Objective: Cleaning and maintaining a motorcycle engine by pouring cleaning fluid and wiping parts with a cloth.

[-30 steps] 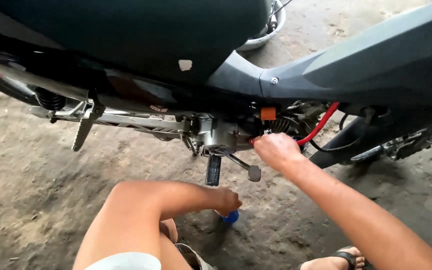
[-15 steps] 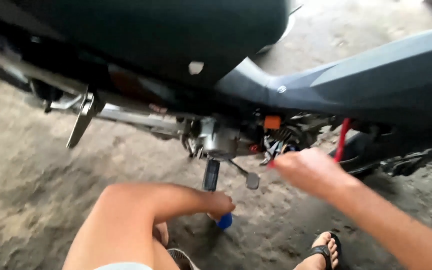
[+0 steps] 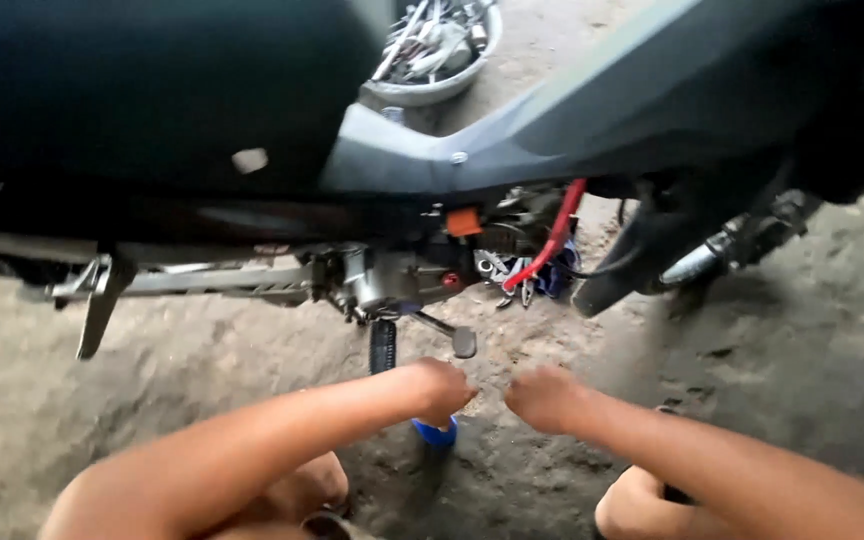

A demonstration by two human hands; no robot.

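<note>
My left hand [image 3: 442, 390] is curled into a fist just below the motorcycle's engine [image 3: 382, 280], and a blue-ended object [image 3: 435, 433] pokes out beneath it, apparently in its grip. A short way to its right, my right hand [image 3: 547, 398] is also closed, with nothing visible in it. Both hands hover over the dirt ground, under the black foot peg [image 3: 382, 345] and the small lever pedal [image 3: 464, 342]. A red cable [image 3: 552, 235] and an orange part [image 3: 464, 222] sit higher up by the engine.
The motorcycle's black seat [image 3: 152, 100] and grey side panel [image 3: 602, 120] fill the top of the view. A metal bowl of tools [image 3: 442, 50] stands on the ground behind it. A rear footrest [image 3: 102, 310] hangs at left. My knees [image 3: 292, 490] are at the bottom.
My right hand has pulled away from the engine and come down close to my left hand. The left hand has stayed put with the blue-ended object under it.
</note>
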